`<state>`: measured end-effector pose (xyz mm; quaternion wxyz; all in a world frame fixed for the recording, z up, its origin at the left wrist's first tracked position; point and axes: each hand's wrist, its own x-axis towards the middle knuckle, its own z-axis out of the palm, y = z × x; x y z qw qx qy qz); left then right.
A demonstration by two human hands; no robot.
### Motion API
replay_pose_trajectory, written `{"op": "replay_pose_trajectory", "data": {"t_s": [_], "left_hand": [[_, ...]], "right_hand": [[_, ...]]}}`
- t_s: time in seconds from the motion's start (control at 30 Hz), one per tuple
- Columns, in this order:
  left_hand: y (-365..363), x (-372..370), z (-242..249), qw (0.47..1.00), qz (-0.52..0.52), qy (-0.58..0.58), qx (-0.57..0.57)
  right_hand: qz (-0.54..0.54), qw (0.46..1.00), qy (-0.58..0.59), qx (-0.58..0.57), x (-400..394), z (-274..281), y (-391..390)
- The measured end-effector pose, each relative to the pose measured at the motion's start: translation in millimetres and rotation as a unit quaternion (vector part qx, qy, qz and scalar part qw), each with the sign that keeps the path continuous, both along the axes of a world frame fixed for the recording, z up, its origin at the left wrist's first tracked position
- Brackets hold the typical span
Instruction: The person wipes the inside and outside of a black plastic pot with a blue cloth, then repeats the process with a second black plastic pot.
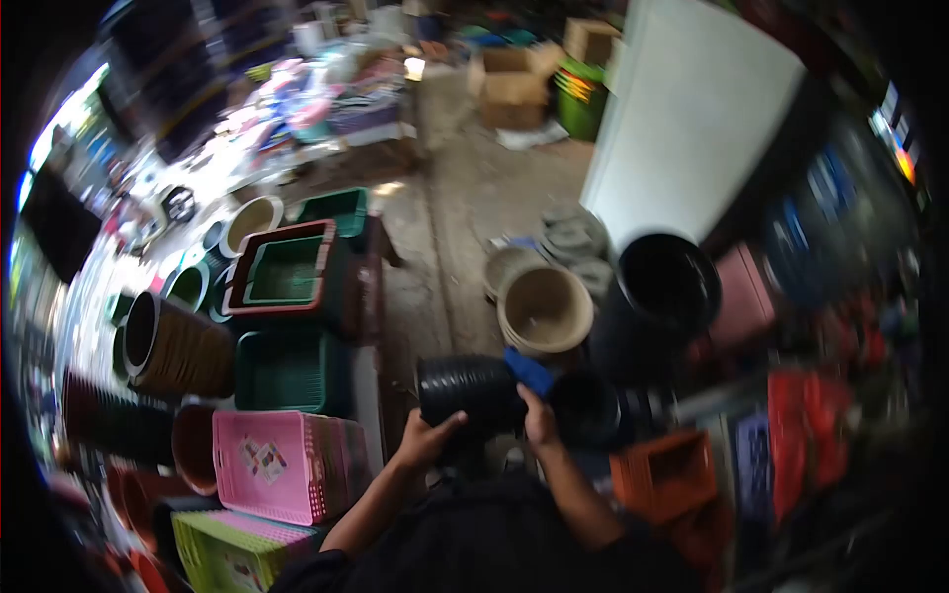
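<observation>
A stack of nested black plastic pots (463,387) lies sideways in front of my body, its ridged rims showing. My left hand (431,440) grips the stack at its lower left, thumb lying along it. At the other end, my right hand (538,419) is closed on a blue cloth (529,372), which sticks up beyond its fingers against the right end of the stack. Some of the fingers of both hands are hidden.
Green and brown rectangular planters (282,225) and a pink basket (265,465) stand at left. Beige buckets (544,336), a tall black bin (643,326) and an orange crate (664,472) are at right. Farther back are a white panel (682,99) and a cardboard box (509,91).
</observation>
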<state>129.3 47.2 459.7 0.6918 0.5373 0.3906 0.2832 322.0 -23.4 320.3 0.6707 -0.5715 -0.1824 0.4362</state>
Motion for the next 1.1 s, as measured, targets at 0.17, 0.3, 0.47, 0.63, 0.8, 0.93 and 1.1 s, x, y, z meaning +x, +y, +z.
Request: {"op": "replay_pose_trajectory", "data": {"t_s": [0.17,0.3,0.47,0.63,0.8,0.93,1.1], "left_hand": [[-10.9,57.9,-28.9,0.994,-0.084,0.043,0.051],[-22.5,101.9,-27.0,0.936,-0.240,0.154,0.207],[-39.1,146.8,-72.2,0.771,-0.463,0.134,0.416],[-55.0,171.4,-127.2,0.642,-0.538,0.206,0.506],[-46.0,200.7,-187.0,0.563,-0.621,0.262,0.478],[-42.7,206.3,-194.1,0.554,-0.632,0.252,0.479],[-48.0,203.2,-189.4,0.546,-0.628,0.249,0.495]], "right_hand": [[-0.141,0.978,0.150,-0.041,5.0,99.4,-77.4],[-0.243,0.956,0.149,0.075,21.8,100.8,-133.3],[-0.412,0.892,0.165,0.089,29.8,119.4,-177.1],[-0.452,0.874,0.151,0.091,19.4,114.3,-212.7],[-0.466,0.875,0.128,0.040,6.4,118.0,-232.9],[-0.448,0.889,0.094,0.000,4.4,123.9,-238.7],[-0.416,0.907,0.049,-0.039,8.5,120.7,-235.2]]}}
